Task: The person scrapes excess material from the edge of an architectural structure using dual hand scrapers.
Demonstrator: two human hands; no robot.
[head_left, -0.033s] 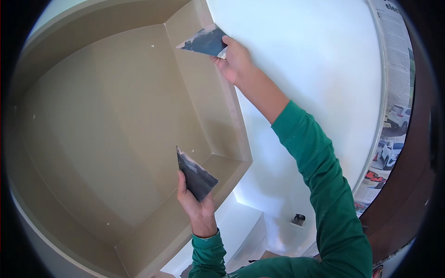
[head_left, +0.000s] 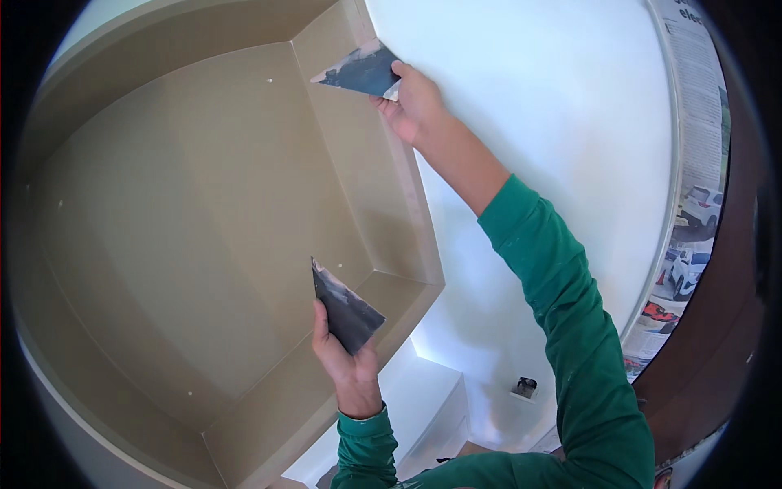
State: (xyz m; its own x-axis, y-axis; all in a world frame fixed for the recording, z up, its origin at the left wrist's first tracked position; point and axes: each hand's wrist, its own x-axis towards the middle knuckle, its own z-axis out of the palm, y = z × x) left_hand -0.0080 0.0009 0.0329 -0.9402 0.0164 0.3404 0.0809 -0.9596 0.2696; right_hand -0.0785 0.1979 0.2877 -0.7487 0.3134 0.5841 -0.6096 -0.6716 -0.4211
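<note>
My right hand (head_left: 419, 104) reaches up to the upper right corner of a beige recessed wall niche (head_left: 195, 220). It is closed on a flat, dark grey putty scraper (head_left: 362, 73) smeared with pale filler, which overlaps the niche's right inner side and front edge (head_left: 422, 224) in view. Whether the blade touches that edge, I cannot tell. Lower down, in front of the niche's bottom right corner, my left hand (head_left: 349, 363) grips a second dark putty scraper (head_left: 349, 316). Pinkish filler lies along that blade's upper edge, and its pointed corner is turned upward.
A white wall (head_left: 538, 98) runs right of the niche. Low on it sits a small square wall box (head_left: 525, 389) with dark contents. Newspaper sheets (head_left: 692, 163) cover a strip beside a dark brown panel (head_left: 700, 359) at the far right. A white ledge (head_left: 423, 391) lies below the niche.
</note>
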